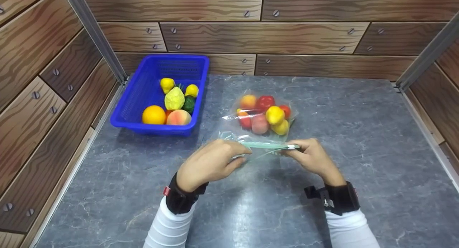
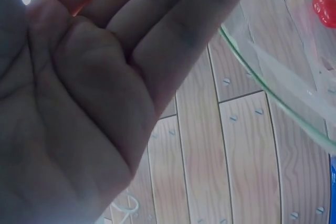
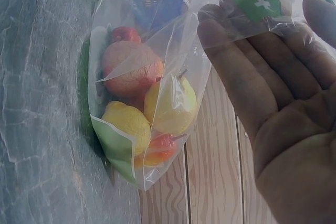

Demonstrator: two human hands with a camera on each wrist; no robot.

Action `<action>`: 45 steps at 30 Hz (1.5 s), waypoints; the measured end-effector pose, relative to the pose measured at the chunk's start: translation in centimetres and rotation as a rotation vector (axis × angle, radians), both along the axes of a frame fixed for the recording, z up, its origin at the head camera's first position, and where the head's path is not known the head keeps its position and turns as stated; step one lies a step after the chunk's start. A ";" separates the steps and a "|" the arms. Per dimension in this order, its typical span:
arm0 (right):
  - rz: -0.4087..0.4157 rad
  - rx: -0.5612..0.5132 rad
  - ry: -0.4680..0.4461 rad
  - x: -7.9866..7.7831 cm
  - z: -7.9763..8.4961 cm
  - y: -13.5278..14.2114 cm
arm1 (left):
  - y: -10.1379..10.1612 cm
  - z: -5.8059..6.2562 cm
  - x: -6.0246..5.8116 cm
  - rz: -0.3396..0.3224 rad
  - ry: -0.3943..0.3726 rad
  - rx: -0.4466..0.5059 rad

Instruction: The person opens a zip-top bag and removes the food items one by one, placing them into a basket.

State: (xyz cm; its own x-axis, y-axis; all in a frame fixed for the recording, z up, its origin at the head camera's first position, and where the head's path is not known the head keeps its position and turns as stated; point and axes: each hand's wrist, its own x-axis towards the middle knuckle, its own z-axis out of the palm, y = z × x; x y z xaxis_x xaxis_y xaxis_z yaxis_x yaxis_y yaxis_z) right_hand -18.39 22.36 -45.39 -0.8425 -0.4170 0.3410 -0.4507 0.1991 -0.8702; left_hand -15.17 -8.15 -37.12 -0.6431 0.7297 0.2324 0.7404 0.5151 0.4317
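A clear zip bag (image 1: 229, 124) with a green-edged mouth lies on the grey table, holding several fruits, among them a yellow lemon (image 3: 126, 124), a yellow pear (image 3: 170, 103) and a reddish round fruit (image 3: 132, 66). At the right end of the mouth, my right hand (image 1: 312, 158) pinches the bag's edge by the white slider (image 1: 292, 146). My left hand (image 1: 211, 160) is at the left of the mouth, thumb and forefinger apart. From the left wrist, that hand's fingers look fairly straight, with the bag's rim (image 2: 252, 74) beside them. Its fingertips are partly hidden.
Left of the bag stands a blue basket (image 1: 123, 110) with an orange (image 1: 154, 115), a peach (image 1: 178, 117), a bumpy yellow-green fruit (image 1: 174, 99) and other fruits. Wood-patterned panels (image 1: 265, 38) wall the table (image 1: 358, 133) at the back and sides.
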 end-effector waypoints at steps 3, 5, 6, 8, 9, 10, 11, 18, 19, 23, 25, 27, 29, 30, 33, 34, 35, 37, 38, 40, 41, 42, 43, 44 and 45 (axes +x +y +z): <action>-0.003 0.001 0.002 0.0 0.0 0.0 | 0.3 -0.1 0.1 0.018 0.009 -0.041; -0.008 0.005 0.006 0.0 0.1 0.0 | 0.5 -0.2 0.1 0.029 0.020 -0.072; -0.011 0.008 0.010 0.0 0.1 0.0 | 0.7 -0.3 0.1 0.036 0.026 -0.088; -0.015 0.014 0.018 0.1 0.1 0.0 | 1.0 -0.4 0.1 0.049 0.033 -0.115; -0.018 0.017 0.025 0.1 0.1 0.0 | 1.1 -0.5 0.1 0.056 0.035 -0.127; -0.020 0.021 0.031 0.1 0.1 0.0 | 1.3 -0.7 0.1 0.063 0.041 -0.141; -0.022 0.023 0.038 0.1 0.1 0.0 | 1.5 -0.7 0.1 0.069 0.049 -0.155; -0.034 0.024 0.049 0.1 0.2 0.0 | 2.7 -2.1 -0.2 0.105 0.091 -0.212; -0.034 0.024 0.046 0.1 0.3 0.0 | 2.9 -2.2 -0.3 0.111 0.086 -0.219; -0.029 0.018 0.043 0.1 0.3 0.0 | 3.4 -3.1 -1.0 0.135 0.033 -0.236; -0.025 0.013 0.042 0.1 0.4 0.0 | 3.5 -3.5 -1.4 0.160 -0.006 -0.229; -0.020 0.013 0.048 0.1 0.4 0.0 | 3.7 -4.0 -1.7 0.196 -0.045 -0.206; -0.012 0.015 0.054 0.1 0.4 -0.1 | 3.9 -4.5 -2.1 0.234 -0.080 -0.200; -0.009 0.017 0.057 0.1 0.4 -0.1 | 4.0 -4.7 -2.2 0.251 -0.096 -0.208; -0.012 0.024 0.070 0.1 0.4 -0.1 | 4.5 -5.4 -2.8 0.271 -0.094 -0.228; -0.016 0.027 0.073 0.1 0.4 -0.1 | 4.7 -5.7 -3.0 0.262 -0.066 -0.231; -0.020 0.029 0.078 0.1 0.4 -0.1 | 4.9 -6.0 -3.3 0.251 -0.032 -0.226; -0.025 0.029 0.082 0.1 0.4 -0.1 | 5.2 -6.8 -3.7 0.224 0.079 -0.206; -0.027 0.031 0.086 0.2 0.4 -0.1 | 5.3 -7.2 -3.9 0.212 0.156 -0.194; -0.024 0.032 0.090 0.2 0.5 -0.2 | 5.6 -8.1 -4.2 0.200 0.310 -0.175; -0.024 0.035 0.094 0.2 0.5 -0.2 | 5.6 -8.6 -4.3 0.200 0.391 -0.174; -0.026 0.040 0.099 0.2 0.5 -0.2 | 5.7 -9.0 -4.4 0.206 0.459 -0.164; -0.028 0.045 0.105 0.2 0.5 -0.2 | 5.8 -9.5 -4.6 0.208 0.520 -0.155; -0.031 0.049 0.112 0.2 0.5 -0.2 | 6.0 -9.8 -4.7 0.209 0.586 -0.160; -0.033 0.054 0.118 0.2 0.6 -0.2 | 6.1 -10.2 -4.9 0.210 0.638 -0.173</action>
State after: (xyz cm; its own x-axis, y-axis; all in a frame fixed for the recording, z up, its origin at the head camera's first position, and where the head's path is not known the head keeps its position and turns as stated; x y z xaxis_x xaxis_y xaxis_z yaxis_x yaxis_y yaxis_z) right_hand -18.16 22.19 -44.82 -0.8115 -0.4106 0.4158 -0.5414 0.2608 -0.7993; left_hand -20.04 -2.07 -47.31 -0.5511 0.6654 0.5036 0.6990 0.6977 -0.1568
